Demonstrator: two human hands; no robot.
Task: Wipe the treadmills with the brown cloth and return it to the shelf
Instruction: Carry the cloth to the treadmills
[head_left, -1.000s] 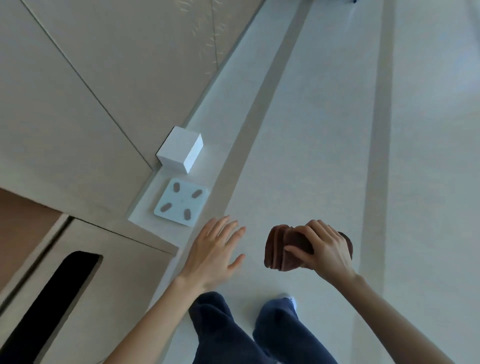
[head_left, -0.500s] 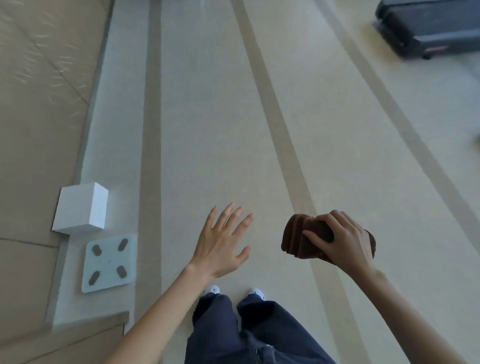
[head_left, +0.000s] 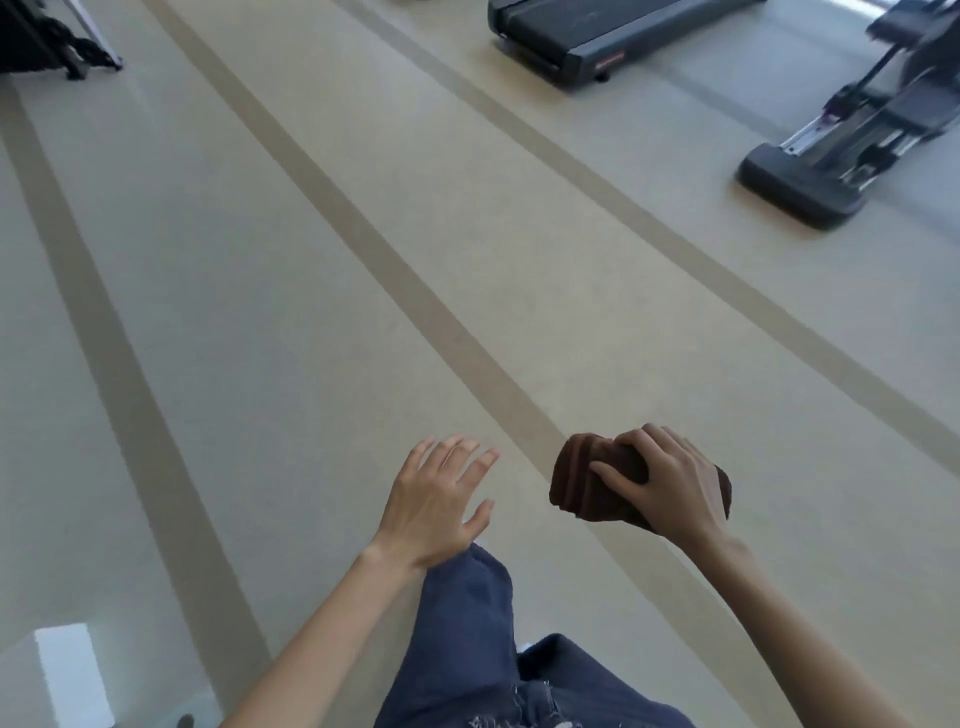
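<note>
The brown cloth (head_left: 582, 486) in the right hand (head_left: 670, 486) looks soft and fuzzy. The floor (head_left: 311, 312) under both hands looks smooth and dull.

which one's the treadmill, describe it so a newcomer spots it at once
Follow the striped floor to the top of the view. The treadmill lies right of centre, a low dark deck. Unlike the machine to its right, with slanted rails and a rounded foot, it is flat with a red label.

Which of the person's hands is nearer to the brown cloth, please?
The right. The right hand grips the brown cloth from above; the left hand is spread open to the cloth's left, apart from it.
</note>
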